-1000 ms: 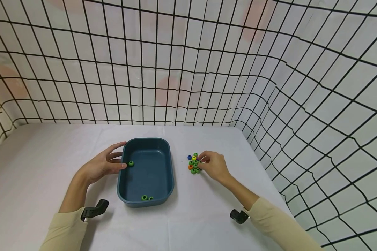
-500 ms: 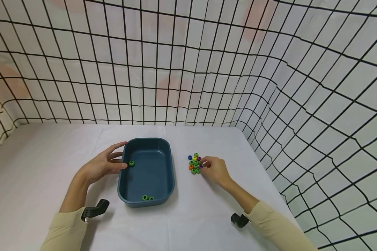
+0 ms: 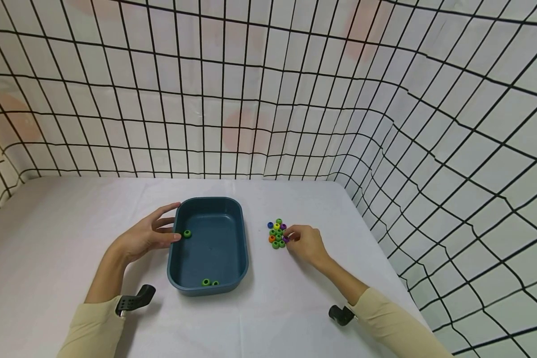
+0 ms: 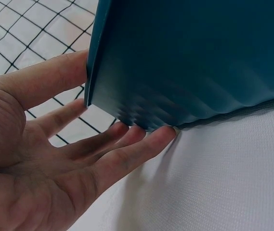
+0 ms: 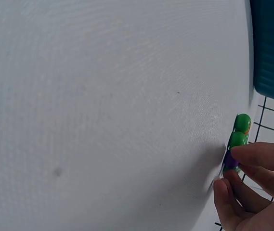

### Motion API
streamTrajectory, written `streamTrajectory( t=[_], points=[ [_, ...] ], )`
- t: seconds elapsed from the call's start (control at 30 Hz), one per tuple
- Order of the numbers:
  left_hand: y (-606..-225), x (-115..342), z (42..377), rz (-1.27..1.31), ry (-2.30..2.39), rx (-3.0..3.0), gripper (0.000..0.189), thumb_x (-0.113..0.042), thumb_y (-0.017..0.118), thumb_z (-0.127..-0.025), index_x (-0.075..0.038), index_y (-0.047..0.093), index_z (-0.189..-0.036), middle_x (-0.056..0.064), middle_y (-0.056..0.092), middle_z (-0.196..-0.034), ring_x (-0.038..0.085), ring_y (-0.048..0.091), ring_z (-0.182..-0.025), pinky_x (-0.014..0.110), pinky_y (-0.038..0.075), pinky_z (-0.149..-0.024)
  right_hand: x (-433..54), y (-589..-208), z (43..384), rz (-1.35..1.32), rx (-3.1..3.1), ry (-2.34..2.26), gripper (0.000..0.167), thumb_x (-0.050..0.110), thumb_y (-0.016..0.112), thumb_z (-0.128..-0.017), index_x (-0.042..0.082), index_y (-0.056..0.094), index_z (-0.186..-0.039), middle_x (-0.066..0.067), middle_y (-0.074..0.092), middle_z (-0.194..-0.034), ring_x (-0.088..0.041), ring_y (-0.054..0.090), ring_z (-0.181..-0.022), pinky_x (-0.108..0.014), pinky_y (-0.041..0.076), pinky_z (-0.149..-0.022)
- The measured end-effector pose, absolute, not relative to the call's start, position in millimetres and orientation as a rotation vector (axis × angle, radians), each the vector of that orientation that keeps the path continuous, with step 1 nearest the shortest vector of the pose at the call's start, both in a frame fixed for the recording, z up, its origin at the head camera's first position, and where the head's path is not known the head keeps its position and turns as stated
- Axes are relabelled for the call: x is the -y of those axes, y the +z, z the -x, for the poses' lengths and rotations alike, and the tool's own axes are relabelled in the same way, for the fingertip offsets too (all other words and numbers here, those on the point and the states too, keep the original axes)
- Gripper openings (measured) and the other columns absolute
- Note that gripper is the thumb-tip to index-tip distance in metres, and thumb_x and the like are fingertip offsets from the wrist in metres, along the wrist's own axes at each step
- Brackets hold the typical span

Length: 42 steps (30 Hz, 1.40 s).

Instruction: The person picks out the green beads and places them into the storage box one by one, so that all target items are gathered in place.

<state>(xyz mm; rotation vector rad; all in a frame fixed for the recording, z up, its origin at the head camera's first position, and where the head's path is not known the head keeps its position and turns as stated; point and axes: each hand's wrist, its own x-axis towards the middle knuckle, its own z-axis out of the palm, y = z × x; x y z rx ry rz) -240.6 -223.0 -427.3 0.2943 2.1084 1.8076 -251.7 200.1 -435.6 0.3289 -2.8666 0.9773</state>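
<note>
My left hand (image 3: 147,237) is at the left side of a blue tray (image 3: 208,292). In the left wrist view its thumb touches the rim, and the other fingers (image 4: 127,156) lie fairly straight against the outer wall. My right hand (image 3: 308,244) is low at the right edge of a bead cluster, thumb and fingers around a purple bead (image 5: 231,160). Beside that bead are green beads (image 5: 238,139). The cluster also has a blue bead (image 3: 270,225), a yellow bead (image 3: 277,226), an orange bead (image 3: 271,239) and another purple bead (image 3: 283,227).
Inside the tray a green bead (image 3: 187,233) lies near the left wall, and two more green beads (image 3: 206,282) at the near end. A white cloth (image 3: 268,313) covers the table. Black netting (image 3: 232,124) over white sheeting rises behind and to the right.
My right hand has drawn slightly right and toward me, baring purple beads at the cluster's right side. The left hand and tray have stayed put.
</note>
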Motion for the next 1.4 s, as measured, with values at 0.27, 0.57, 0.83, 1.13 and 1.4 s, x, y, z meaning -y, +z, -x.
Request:
streamTrajectory(
  t=[0.27, 0.57, 0.83, 1.13, 1.4],
  points=[
    [-428, 224, 241, -0.307, 1.812, -2.098, 0.097, -0.006, 0.072, -0.092, -0.020, 0.009, -0.164, 0.033, 0.019, -0.163, 0.052, 0.046, -0.137, 0.047, 0.056, -0.099, -200, -436, 251, -0.326, 2.863, 0.991, 0.019, -0.004, 0.074, -0.077, 0.007, 0.076, -0.092, -0.008, 0.077, -0.086, -0.018, 0.068, -0.078, -0.034, 0.056, -0.068],
    [-428, 224, 241, -0.302, 1.818, -2.092, 0.098, -0.006, 0.073, -0.091, -0.020, 0.009, -0.164, 0.033, 0.019, -0.163, 0.052, 0.046, -0.137, 0.045, 0.057, -0.098, -199, -434, 251, -0.328, 2.859, 0.971, 0.017, -0.003, 0.078, -0.077, 0.006, 0.076, -0.091, -0.009, 0.077, -0.086, -0.019, 0.069, -0.079, -0.035, 0.057, -0.069],
    [-428, 224, 240, -0.301, 1.814, -2.093, 0.098, -0.006, 0.073, -0.091, -0.021, 0.009, -0.165, 0.033, 0.020, -0.163, 0.052, 0.046, -0.137, 0.046, 0.056, -0.099, -199, -438, 252, -0.328, 2.845, 0.982, 0.017, -0.004, 0.078, -0.076, 0.006, 0.075, -0.090, -0.008, 0.077, -0.084, -0.017, 0.069, -0.076, -0.033, 0.057, -0.068],
    [-427, 224, 241, -0.300, 1.812, -2.094, 0.098, -0.006, 0.073, -0.091, -0.021, 0.009, -0.165, 0.033, 0.021, -0.163, 0.051, 0.047, -0.137, 0.045, 0.057, -0.098, -201, -433, 253, -0.365, 2.809, 0.949, 0.016, -0.004, 0.073, -0.078, 0.005, 0.076, -0.090, -0.010, 0.077, -0.087, -0.021, 0.070, -0.077, -0.035, 0.058, -0.068],
    [-427, 223, 240, -0.293, 1.807, -2.099, 0.098, -0.007, 0.073, -0.091, -0.021, 0.009, -0.165, 0.033, 0.021, -0.163, 0.051, 0.047, -0.137, 0.047, 0.056, -0.099, -200, -422, 255, -0.350, 2.814, 0.936, 0.013, 0.000, 0.077, -0.081, 0.006, 0.075, -0.093, -0.011, 0.078, -0.092, -0.024, 0.071, -0.082, -0.037, 0.058, -0.071]
  ],
)
